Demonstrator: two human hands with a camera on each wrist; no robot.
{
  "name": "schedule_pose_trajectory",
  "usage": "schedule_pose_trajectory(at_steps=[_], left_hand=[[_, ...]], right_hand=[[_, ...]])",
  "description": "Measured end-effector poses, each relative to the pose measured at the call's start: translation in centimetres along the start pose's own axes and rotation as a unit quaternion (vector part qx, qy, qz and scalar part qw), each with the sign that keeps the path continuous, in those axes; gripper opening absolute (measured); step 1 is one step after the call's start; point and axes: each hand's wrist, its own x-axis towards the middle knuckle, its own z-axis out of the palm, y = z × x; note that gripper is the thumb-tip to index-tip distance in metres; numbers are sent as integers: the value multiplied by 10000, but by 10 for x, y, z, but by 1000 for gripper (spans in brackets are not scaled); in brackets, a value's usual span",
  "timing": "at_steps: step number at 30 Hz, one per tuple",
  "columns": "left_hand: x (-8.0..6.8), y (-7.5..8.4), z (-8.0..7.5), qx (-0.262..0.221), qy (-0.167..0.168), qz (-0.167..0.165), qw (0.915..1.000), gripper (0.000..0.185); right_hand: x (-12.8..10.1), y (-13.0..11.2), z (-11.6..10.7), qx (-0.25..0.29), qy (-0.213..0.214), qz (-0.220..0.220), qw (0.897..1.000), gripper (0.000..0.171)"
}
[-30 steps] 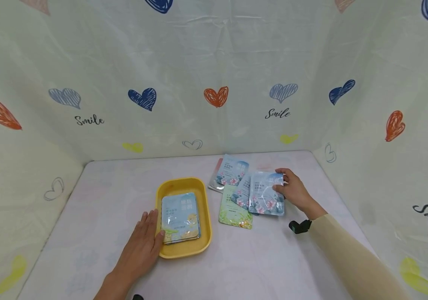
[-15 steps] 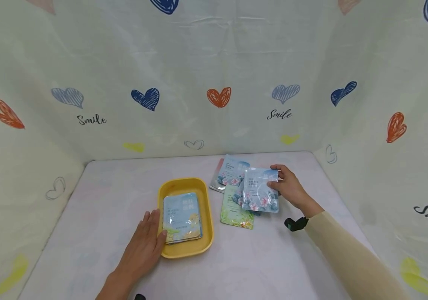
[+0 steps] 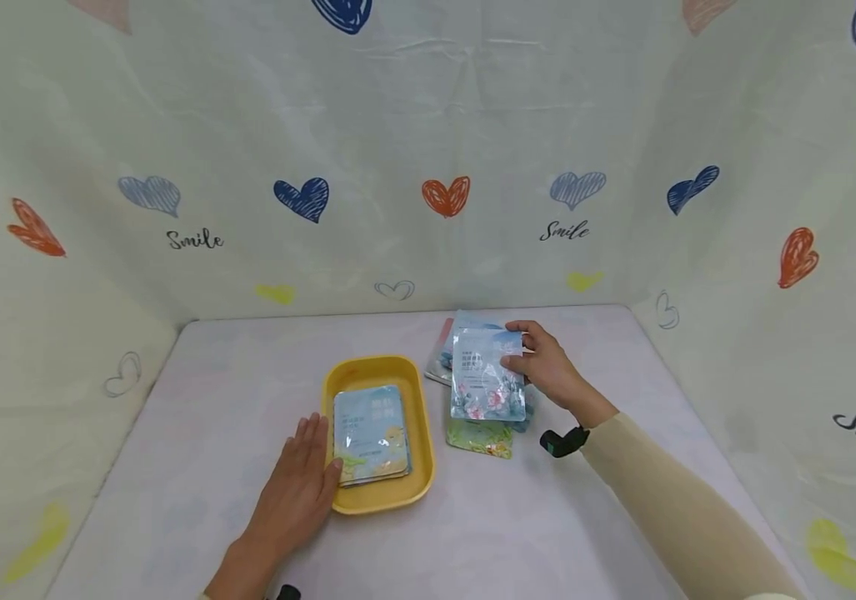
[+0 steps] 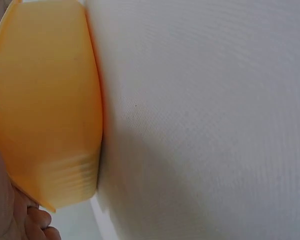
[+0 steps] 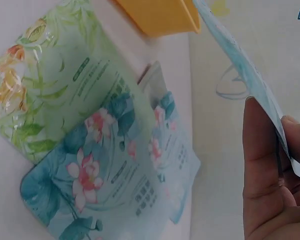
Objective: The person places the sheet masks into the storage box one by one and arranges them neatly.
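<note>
My right hand [image 3: 551, 367] pinches a light-blue sheet mask packet [image 3: 489, 375] with a pink flower print by its right edge, thumb in front and fingers behind. The right wrist view shows this packet edge-on, raised above the others. Beneath it lie a green floral packet [image 5: 65, 80], a blue lotus packet [image 5: 95, 175] and another blue one [image 5: 170, 150] farther back. My left hand [image 3: 296, 479] rests with straight fingers along the left side of a yellow tray [image 3: 422, 467]. Inside the tray lies a small stack of blue packets [image 3: 372, 433].
A white-covered table [image 3: 247, 367] carries everything. A pale curtain [image 3: 367, 108] printed with hearts stands behind it and along both sides. A pinkish-silver packet [image 3: 437, 354] peeks out at the back of the loose pile.
My right hand has moved left with the blue packet, lifting it from the right of the pile to over the green packet. My left hand stays against the tray.
</note>
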Motion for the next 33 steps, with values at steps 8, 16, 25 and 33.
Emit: schedule_pose_trajectory(at_steps=[8, 16, 25, 33], left_hand=[[1, -1, 0, 56, 90, 105, 9999, 71], [2, -2, 1, -30, 101, 134, 9999, 71], [2, -2, -1, 98, 66, 141, 9998, 71], [1, -1, -1, 95, -8, 84, 9999, 72]], right_hand=[[8, -14, 27, 145, -201, -52, 9997, 62], [11, -22, 55, 344, -375, -193, 9985, 59], [18, -35, 95, 483, -704, -217, 9961, 53], [20, -43, 134, 655, -1106, -196, 9915, 51]])
